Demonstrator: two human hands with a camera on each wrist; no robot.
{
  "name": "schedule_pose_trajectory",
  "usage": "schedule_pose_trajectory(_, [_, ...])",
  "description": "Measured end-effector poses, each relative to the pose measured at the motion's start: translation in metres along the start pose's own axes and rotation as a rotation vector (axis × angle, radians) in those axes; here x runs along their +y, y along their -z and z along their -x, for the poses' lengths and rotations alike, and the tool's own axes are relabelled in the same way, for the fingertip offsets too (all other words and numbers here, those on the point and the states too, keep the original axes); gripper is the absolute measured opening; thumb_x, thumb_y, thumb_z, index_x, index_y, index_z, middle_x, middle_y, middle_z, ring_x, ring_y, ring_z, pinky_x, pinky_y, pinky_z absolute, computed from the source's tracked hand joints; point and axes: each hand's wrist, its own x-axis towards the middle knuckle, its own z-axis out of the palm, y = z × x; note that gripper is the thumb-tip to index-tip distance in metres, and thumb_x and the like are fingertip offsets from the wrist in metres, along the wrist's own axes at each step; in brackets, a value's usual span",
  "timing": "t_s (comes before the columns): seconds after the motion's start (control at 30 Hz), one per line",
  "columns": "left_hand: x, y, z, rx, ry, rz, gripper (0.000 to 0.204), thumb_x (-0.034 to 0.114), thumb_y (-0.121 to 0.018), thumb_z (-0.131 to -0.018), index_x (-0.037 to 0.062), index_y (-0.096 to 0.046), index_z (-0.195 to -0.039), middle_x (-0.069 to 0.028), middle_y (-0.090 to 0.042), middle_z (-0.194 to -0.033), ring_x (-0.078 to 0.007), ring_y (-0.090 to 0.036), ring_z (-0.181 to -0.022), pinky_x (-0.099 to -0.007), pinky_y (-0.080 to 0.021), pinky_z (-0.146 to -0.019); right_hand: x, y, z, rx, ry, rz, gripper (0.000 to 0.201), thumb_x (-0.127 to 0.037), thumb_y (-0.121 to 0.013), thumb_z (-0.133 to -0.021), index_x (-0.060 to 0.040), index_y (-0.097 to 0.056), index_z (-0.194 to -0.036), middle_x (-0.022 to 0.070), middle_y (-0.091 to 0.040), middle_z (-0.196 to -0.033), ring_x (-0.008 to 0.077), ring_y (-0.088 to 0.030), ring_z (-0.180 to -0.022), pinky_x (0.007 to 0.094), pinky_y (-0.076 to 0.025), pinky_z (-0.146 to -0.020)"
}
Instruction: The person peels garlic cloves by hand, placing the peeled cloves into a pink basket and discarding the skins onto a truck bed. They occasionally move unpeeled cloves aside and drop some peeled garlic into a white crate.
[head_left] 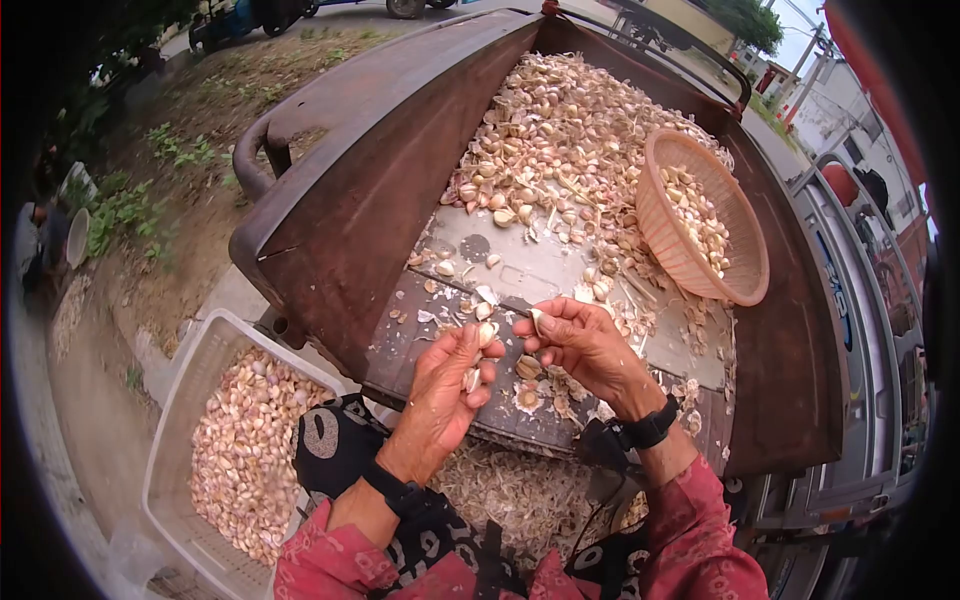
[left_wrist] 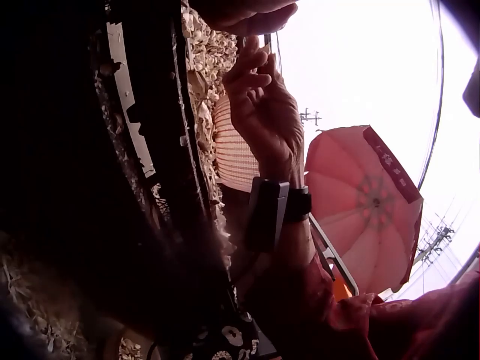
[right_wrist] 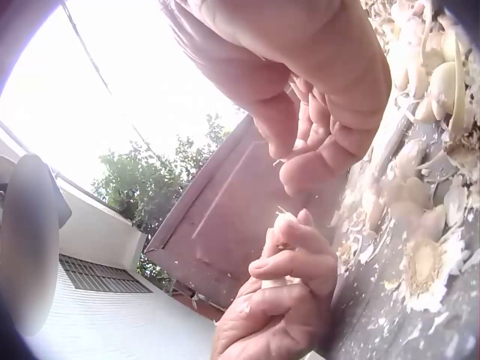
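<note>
My left hand (head_left: 440,385) has its fingers curled round garlic cloves (head_left: 486,335), one showing at the thumb and another lower, between the fingers. Close to its right, my right hand (head_left: 585,345) pinches a small white garlic clove (head_left: 539,321) between thumb and fingers. A dark, narrow, blade-like sliver (head_left: 515,304) shows just beside those fingertips. In the right wrist view, the left hand (right_wrist: 281,300) holds pale garlic below the right hand's bent fingers (right_wrist: 315,169). Both hands are over the near edge of a metal cart bed (head_left: 420,355) strewn with skins.
Garlic cloves (head_left: 570,130) are heaped at the back of the bed. A pink woven basket (head_left: 655,235) with cloves leans at the right. Below left stands a white crate (head_left: 165,455) filled with cloves. Skins (head_left: 500,480) lie beneath the bed, and high metal walls (head_left: 350,220) flank it.
</note>
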Motion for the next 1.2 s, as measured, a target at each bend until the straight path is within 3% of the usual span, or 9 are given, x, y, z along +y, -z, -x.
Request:
schedule_pose_trajectory(0.17, [-0.002,0.002,-0.003,-0.001,-0.023,0.026,0.022,0.026,-0.055,-0.101,0.0053,-0.057,-0.109,-0.0037,-0.062,-0.089,-0.0064,-0.055,-0.066,-0.0157,-0.038,-0.044,0.001,-0.024,0.019,-0.141,-0.037,-0.211,0.018,-0.015,-0.06,-0.097,-0.0011,-0.056,-0.108,0.0204,-0.068,-0.106,0.0179,-0.069,-0.084,0.0254,-0.055,-0.064])
schedule_pose_trajectory(0.33, [-0.001,0.0,-0.001,-0.049,-0.043,0.006,0.021,0.026,-0.06,-0.099,0.0064,-0.057,-0.108,-0.0029,-0.06,-0.088,-0.0046,-0.054,-0.065,-0.0158,-0.038,-0.045,0.004,-0.026,0.029,-0.094,0.025,-0.229,0.021,-0.015,-0.06,-0.097,-0.0013,-0.054,-0.112,0.0218,-0.067,-0.107,0.0187,-0.069,-0.082,0.0253,-0.055,-0.063])
schedule_pose_trajectory(0.5, [-0.002,-0.008,0.005,-0.079,-0.114,-0.154,0.026,0.024,-0.059,-0.099,0.0033,-0.059,-0.115,-0.002,-0.061,-0.085,-0.0031,-0.053,-0.061,-0.0154,-0.037,-0.041,0.006,-0.025,0.027,-0.004,-0.014,-0.094,0.032,-0.017,-0.061,-0.097,-0.0001,-0.051,-0.122,0.0116,-0.065,-0.097,0.0159,-0.066,-0.081,0.0237,-0.055,-0.058])
schedule_pose_trajectory(0.67, [-0.003,-0.018,0.013,-0.115,-0.204,-0.607,0.034,0.022,-0.06,-0.099,0.0021,-0.061,-0.126,-0.0003,-0.061,-0.084,-0.0014,-0.052,-0.062,-0.0143,-0.037,-0.043,0.023,-0.033,0.025,-0.04,0.099,0.141,0.025,-0.026,-0.061,-0.099,-0.0026,-0.056,-0.106,0.0009,-0.061,-0.078,0.0043,-0.054,-0.059,0.0178,-0.043,-0.049])
schedule_pose_trajectory(0.8, [-0.004,-0.027,0.018,-0.186,-0.175,-0.499,0.038,0.023,-0.055,-0.101,0.0019,-0.055,-0.133,-0.0004,-0.059,-0.082,-0.0025,-0.052,-0.06,-0.0148,-0.037,-0.042,0.021,-0.029,0.034,-0.036,0.109,0.053,0.023,-0.027,-0.058,-0.1,-0.0042,-0.056,-0.103,-0.0005,-0.059,-0.075,0.0037,-0.049,-0.056,0.0176,-0.037,-0.047])
schedule_pose_trajectory(0.87, [-0.006,-0.027,0.018,-0.247,-0.156,-0.409,0.04,0.023,-0.054,-0.102,0.0015,-0.053,-0.135,-0.0006,-0.059,-0.081,-0.0028,-0.052,-0.06,-0.015,-0.037,-0.042,0.004,-0.019,0.042,0.006,0.089,-0.031,0.02,-0.025,-0.056,-0.101,-0.0051,-0.057,-0.103,-0.0009,-0.057,-0.073,0.0036,-0.05,-0.058,0.0174,-0.035,-0.046])
schedule_pose_trajectory(1.03, [-0.003,-0.023,0.014,-0.147,-0.139,-0.372,0.035,0.024,-0.052,-0.102,-0.0011,-0.055,-0.127,-0.002,-0.058,-0.079,-0.004,-0.051,-0.057,-0.0156,-0.037,-0.04,-0.105,0.069,0.036,0.277,0.607,-0.256,0.034,-0.033,-0.055,-0.1,0.0005,-0.054,-0.106,0.0013,-0.053,-0.082,0.006,-0.048,-0.061,0.0183,-0.039,-0.047])
schedule_pose_trajectory(1.1, [-0.005,-0.023,0.016,-0.152,-0.129,-0.371,0.034,0.024,-0.053,-0.102,-0.0022,-0.056,-0.124,-0.0019,-0.058,-0.079,-0.0038,-0.051,-0.057,-0.0157,-0.036,-0.04,-0.128,0.115,0.028,0.355,0.63,-0.237,0.029,-0.028,-0.051,-0.103,0.0004,-0.053,-0.108,0.002,-0.052,-0.083,0.0077,-0.048,-0.064,0.0197,-0.042,-0.051])
schedule_pose_trajectory(1.2, [-0.003,-0.02,0.011,-0.141,-0.151,-0.359,0.033,0.024,-0.054,-0.102,-0.0031,-0.057,-0.12,-0.002,-0.058,-0.079,-0.0036,-0.051,-0.058,-0.0159,-0.036,-0.04,-0.112,0.096,0.031,0.323,0.426,-0.411,0.025,-0.021,-0.045,-0.106,0.0018,-0.053,-0.11,0.0043,-0.055,-0.087,0.0109,-0.053,-0.073,0.0226,-0.048,-0.061])
